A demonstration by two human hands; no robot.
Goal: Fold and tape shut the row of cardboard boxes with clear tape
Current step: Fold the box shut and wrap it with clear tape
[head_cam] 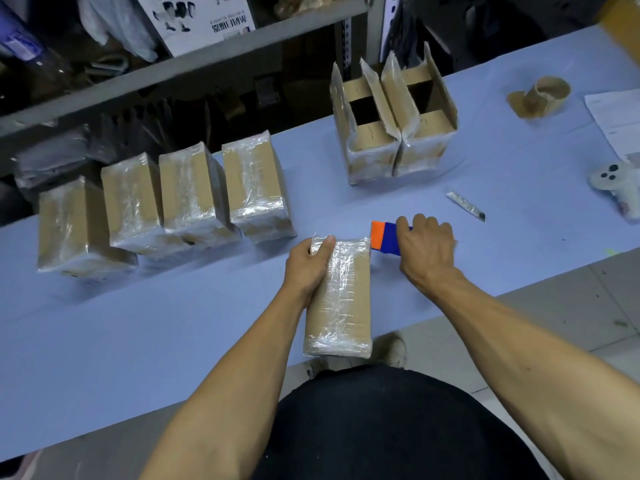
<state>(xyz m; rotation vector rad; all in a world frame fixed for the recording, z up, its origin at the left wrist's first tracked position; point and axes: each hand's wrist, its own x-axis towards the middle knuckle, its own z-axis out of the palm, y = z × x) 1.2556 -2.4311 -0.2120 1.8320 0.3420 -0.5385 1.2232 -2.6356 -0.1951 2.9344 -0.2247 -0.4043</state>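
I see my left hand (308, 261) gripping the taped box (341, 299) at centre; my right hand (427, 247) clasps the blue-orange tape dispenser (384, 237) at its 1 o'clock; four sealed boxes (166, 206) at 10, two open boxes (391, 126) at 12, a knife (465, 206) on the surface (173, 323)

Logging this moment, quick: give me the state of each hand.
Left hand: closed, gripping the far end of the taped box.
Right hand: closed around the blue and orange tape dispenser.

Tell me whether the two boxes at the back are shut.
Open: both boxes have their long flaps standing up, dark insides showing.
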